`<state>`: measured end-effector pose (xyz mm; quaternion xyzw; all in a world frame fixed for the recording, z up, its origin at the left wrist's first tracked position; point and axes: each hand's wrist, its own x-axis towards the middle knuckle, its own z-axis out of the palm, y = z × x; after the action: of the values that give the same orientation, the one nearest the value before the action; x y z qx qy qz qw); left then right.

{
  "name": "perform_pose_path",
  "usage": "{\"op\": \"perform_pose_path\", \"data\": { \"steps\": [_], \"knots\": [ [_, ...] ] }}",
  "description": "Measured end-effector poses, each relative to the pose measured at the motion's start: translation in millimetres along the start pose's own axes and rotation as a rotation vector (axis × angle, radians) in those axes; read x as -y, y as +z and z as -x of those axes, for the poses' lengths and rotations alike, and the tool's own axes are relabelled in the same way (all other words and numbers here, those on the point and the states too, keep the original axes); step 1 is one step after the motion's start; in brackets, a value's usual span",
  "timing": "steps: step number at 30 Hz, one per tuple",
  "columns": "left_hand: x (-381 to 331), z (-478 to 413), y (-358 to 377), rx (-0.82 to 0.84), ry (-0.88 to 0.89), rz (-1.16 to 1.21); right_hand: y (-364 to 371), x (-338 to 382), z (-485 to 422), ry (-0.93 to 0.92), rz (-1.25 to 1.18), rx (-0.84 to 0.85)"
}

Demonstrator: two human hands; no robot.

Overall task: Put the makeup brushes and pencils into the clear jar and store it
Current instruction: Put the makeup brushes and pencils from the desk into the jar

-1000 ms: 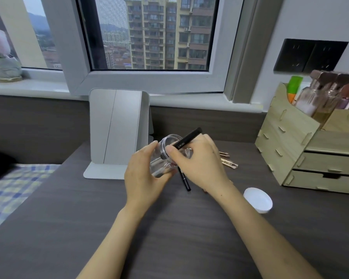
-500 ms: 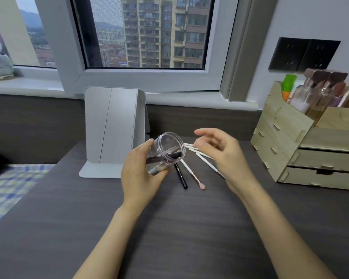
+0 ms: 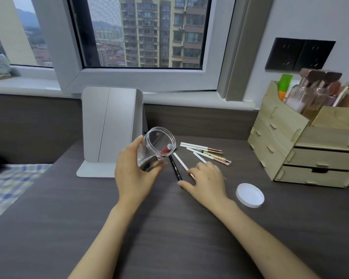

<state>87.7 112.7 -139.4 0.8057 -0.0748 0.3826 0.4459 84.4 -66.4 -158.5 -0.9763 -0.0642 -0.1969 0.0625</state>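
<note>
My left hand [image 3: 133,174] grips the clear jar [image 3: 156,147], tilted with its mouth facing right and up; a red-ended pencil [image 3: 166,149] and a dark one lie inside. On the dark desk [image 3: 169,228] just right of the jar lie a black pencil [image 3: 175,168] and a white-handled brush [image 3: 180,161]. Several more white-handled brushes [image 3: 205,152] with rose-gold ferrules fan out behind. My right hand [image 3: 207,181] rests flat on the desk, fingers spread over the near ends of the black pencil and the brush, holding nothing I can see.
The jar's white lid [image 3: 249,195] lies on the desk to the right. A wooden drawer organiser [image 3: 302,146] with bottles stands at the far right. A folding mirror [image 3: 111,129] stands behind the jar. A checked bedcover [image 3: 10,184] is at the left.
My right hand let the black pencil drop into the jar, then came down onto the desk by the loose pencil and brush. The jar stayed in my left hand.
</note>
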Motion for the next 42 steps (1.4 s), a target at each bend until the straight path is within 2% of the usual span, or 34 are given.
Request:
{"op": "perform_pose_path", "data": {
  "steps": [4,9,10,13,15,17,21,27,33,35,37,38,39,42],
  "knots": [
    [0,0,-1,-0.004,-0.005,-0.012,8,24,0,-0.014,0.148,-0.045],
    [3,-2,-1,-0.011,0.007,-0.028,3,25,-1,0.150,0.082,-0.022],
    [3,-2,-1,-0.012,0.008,-0.029,-2,18,-3,0.231,-0.017,-0.050],
    [4,-2,-1,-0.010,0.005,-0.037,-33,-7,0,0.376,-0.513,-0.173],
    [4,-2,-1,-0.006,0.017,-0.046,-61,-19,4,0.384,-0.722,-0.354],
    [3,-1,1,-0.006,0.044,-0.055,-90,-25,10,0.335,-0.854,-0.371],
    [3,0,3,-0.004,0.115,-0.083,-120,-20,20,0.187,-0.701,-0.225],
    [5,3,5,0.089,0.329,-0.118,-108,26,9,-0.021,-0.580,-0.141],
    [5,4,5,0.082,0.317,-0.084,-87,43,1,-0.249,-0.400,-0.048],
    [4,4,5,0.061,0.252,-0.086,-84,33,1,-0.188,-0.578,-0.096],
    [2,2,4,0.021,0.140,-0.063,-80,19,-1,0.028,-0.729,-0.237],
    [2,1,4,-0.006,0.079,-0.043,-73,11,-3,0.138,-0.682,-0.264],
    [2,0,3,-0.029,0.023,-0.020,-64,3,-5,0.200,-0.554,-0.210],
    [3,-3,3,-0.065,-0.064,0.024,-30,-8,-5,0.207,-0.155,0.080]
  ]
}}
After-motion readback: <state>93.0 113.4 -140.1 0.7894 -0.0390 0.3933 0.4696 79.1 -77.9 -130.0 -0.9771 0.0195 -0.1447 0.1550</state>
